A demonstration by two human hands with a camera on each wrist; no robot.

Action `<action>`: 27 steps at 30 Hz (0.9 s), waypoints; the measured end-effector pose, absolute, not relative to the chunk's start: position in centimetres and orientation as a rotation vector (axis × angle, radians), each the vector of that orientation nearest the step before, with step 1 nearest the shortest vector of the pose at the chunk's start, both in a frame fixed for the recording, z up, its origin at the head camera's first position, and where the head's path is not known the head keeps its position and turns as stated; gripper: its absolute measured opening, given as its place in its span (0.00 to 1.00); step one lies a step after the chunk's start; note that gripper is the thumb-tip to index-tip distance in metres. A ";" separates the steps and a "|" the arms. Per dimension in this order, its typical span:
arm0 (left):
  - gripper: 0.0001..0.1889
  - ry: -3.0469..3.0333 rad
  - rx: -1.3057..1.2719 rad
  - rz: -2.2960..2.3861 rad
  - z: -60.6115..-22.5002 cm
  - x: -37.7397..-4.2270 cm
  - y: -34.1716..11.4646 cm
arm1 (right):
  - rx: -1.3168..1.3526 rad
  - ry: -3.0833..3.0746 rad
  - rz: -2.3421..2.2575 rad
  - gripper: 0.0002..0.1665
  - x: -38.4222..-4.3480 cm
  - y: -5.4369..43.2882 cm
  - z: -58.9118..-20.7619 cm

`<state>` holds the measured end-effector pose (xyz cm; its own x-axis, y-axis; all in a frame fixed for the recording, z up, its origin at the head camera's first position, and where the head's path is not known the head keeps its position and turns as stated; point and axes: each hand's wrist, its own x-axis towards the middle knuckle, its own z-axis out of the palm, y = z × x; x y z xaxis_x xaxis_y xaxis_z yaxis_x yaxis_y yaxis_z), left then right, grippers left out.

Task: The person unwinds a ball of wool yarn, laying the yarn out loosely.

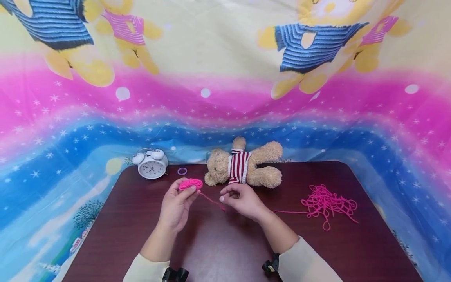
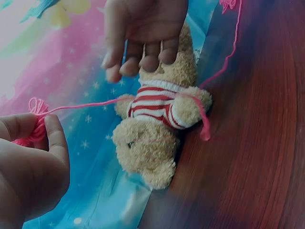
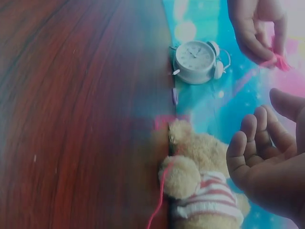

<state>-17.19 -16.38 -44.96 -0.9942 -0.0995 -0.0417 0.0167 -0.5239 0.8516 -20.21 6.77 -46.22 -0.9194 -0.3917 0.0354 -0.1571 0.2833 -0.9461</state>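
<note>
My left hand (image 1: 172,209) pinches a small wound bundle of pink yarn (image 1: 191,184) between thumb and fingers, held up over the table. From the bundle a single strand (image 1: 211,200) runs right and dips below my right hand (image 1: 244,199). That hand hovers just to the right, its fingers loosely bent and nothing between them; the left wrist view shows the strand (image 2: 86,105) passing beneath the fingertips. Further right lies a loose, tangled heap of the same yarn (image 1: 328,204), with a strand leading back towards the right wrist.
A teddy bear (image 1: 258,176) in a striped shirt lies on its side behind the hands. A white twin-bell alarm clock (image 1: 152,169) stands at the back left, with a purple ring (image 1: 182,168) beside it. Printed cloth (image 1: 218,98) surrounds the dark wooden table (image 1: 225,246).
</note>
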 end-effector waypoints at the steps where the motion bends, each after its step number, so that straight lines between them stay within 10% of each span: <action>1: 0.12 -1.499 0.133 -2.687 -45.0 -17.2 -16.1 | -0.516 2.337 -1.701 0.14 -20.2 6.5 -46.2; 27: 0.13 -1.563 0.144 -2.679 -45.6 -17.3 -14.3 | -0.555 2.328 -1.706 0.07 -19.8 5.0 -45.1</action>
<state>-17.34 -14.31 -45.56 -0.9950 -0.0786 -0.0616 -0.0150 -0.4924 0.8702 -19.78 5.01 -45.12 -0.9090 -0.4127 0.0574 -0.1792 0.2628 -0.9481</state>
